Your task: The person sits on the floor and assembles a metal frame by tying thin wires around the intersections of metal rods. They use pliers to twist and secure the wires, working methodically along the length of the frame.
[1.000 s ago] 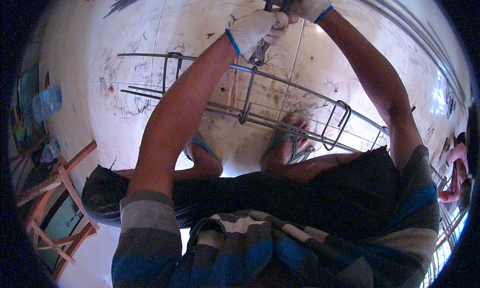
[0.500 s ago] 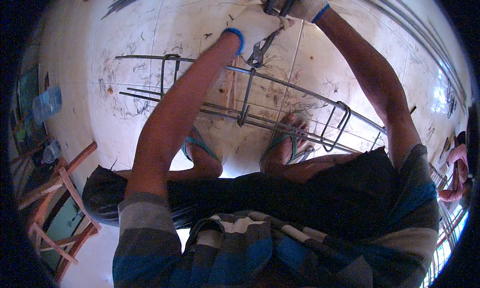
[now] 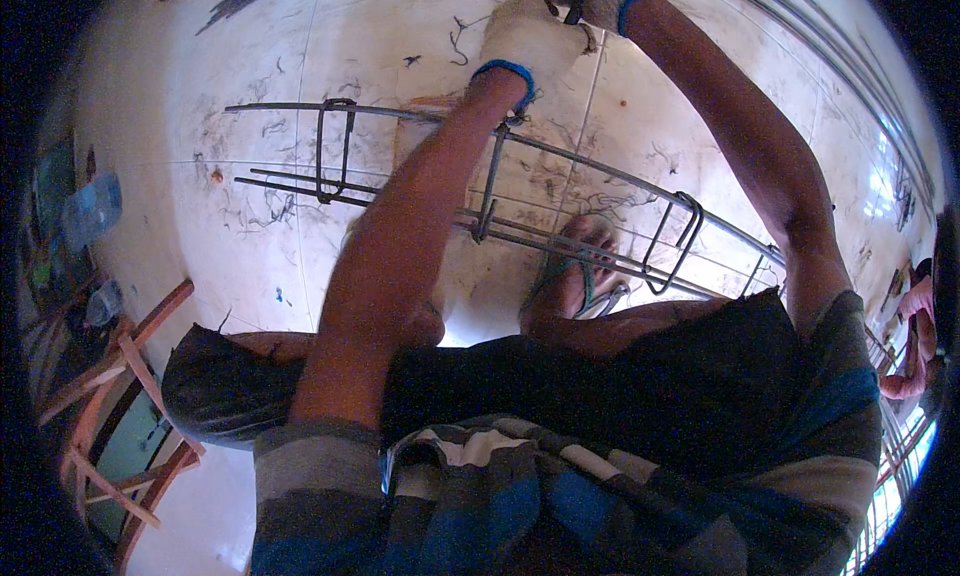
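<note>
12 o'clock grip: white-gloved left hand (image 3: 530, 41), white-gloved right hand (image 3: 608, 4); fingers hidden, can't tell
grey steel rebar cage (image 3: 489, 181): tying, probably; wants steadiness next

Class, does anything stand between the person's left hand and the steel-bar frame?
Nothing visible does: pale floor shows between the gloved left hand and the steel-bar frame. The left forearm crosses over the frame in this view, hiding part of it, so what lies beneath the forearm cannot be seen.
</note>
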Available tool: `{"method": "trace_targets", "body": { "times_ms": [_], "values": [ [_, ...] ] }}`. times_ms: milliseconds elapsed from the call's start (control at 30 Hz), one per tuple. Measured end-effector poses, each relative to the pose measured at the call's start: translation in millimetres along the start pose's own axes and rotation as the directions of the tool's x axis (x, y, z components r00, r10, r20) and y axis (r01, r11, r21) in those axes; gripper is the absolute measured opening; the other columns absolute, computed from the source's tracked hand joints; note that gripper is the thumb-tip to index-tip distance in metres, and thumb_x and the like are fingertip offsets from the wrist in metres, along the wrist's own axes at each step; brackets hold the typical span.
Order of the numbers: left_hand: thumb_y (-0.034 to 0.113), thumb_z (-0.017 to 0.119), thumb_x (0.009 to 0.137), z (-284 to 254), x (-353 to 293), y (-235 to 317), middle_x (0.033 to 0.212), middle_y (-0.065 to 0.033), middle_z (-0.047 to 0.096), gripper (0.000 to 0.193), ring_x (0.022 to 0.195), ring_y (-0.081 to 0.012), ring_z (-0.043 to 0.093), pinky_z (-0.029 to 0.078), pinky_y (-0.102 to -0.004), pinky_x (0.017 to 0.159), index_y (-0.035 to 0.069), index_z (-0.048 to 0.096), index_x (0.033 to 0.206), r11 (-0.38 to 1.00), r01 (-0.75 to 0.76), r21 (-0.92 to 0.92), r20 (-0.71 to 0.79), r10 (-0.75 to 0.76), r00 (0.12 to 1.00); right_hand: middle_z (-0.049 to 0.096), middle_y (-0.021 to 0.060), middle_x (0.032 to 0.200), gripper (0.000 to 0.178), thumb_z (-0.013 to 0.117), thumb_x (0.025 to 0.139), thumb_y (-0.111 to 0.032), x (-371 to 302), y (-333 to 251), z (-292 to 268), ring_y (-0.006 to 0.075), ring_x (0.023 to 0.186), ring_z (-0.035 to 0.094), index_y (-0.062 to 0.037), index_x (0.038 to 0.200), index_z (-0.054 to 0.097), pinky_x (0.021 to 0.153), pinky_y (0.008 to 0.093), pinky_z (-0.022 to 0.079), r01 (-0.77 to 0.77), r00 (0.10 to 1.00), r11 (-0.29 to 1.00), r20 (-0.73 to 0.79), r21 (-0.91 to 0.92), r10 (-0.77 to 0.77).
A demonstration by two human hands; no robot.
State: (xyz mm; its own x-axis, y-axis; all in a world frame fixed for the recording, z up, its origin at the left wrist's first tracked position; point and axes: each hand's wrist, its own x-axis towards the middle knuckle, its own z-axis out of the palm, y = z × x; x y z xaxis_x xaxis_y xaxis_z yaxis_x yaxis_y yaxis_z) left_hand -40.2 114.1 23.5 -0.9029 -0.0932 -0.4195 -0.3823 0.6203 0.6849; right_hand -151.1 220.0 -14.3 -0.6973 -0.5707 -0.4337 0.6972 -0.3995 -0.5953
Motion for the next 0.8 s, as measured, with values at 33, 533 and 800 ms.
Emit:
{"method": "trace_targets", "body": {
  "times_ms": [33,533,800],
  "values": [
    [0.034,0.076,0.085,10.3,16.1,-23.2,0.096,-0.0181,0.073,0.042,0.085,-0.0296,0.072,0.058,-0.0411,0.078,0.001,0.07,0.111,0.997,-0.078,0.02,0.01,0.078,0.997,0.05,0.0007,0.068,0.031,0.053,0.103,-0.041,1.6,2.8,0.4,0.0211,0.062,0.054,-0.0166,0.085,0.05,0.062,0.0402,0.05,0.024,1.0,0.999,-0.011,-0.028,-0.025],
    [0.038,0.075,0.089,-9.5,43.3,-24.2,0.09,-0.0049,0.073,0.038,0.074,-0.0171,0.067,0.057,-0.0327,0.069,0.007,0.072,0.11,0.997,-0.074,-0.009,0.423,0.071,0.903,0.047,0.0002,0.064,0.028,0.064,0.093,-0.034,-5.6,18.6,15.3,0.0171,0.053,0.05,-0.009,0.08,0.061,0.051,0.0367,0.043,0.166,0.897,0.841,-0.274,-0.515,-0.346],
    [0.047,0.08,0.08,33.7,36.6,-30.2,0.114,-0.0221,0.075,0.058,0.103,-0.0335,0.075,0.058,-0.0469,0.091,0.006,0.074,0.122,0.901,-0.249,0.355,-0.068,0.291,0.954,0.056,0.0032,0.068,0.029,0.062,0.09,-0.037,11.4,26.3,7.2,0.0177,0.058,0.052,-0.0103,0.082,0.069,0.054,0.0368,0.042,0.346,0.751,0.601,-0.171,-0.721,-0.638]
  ]
}}
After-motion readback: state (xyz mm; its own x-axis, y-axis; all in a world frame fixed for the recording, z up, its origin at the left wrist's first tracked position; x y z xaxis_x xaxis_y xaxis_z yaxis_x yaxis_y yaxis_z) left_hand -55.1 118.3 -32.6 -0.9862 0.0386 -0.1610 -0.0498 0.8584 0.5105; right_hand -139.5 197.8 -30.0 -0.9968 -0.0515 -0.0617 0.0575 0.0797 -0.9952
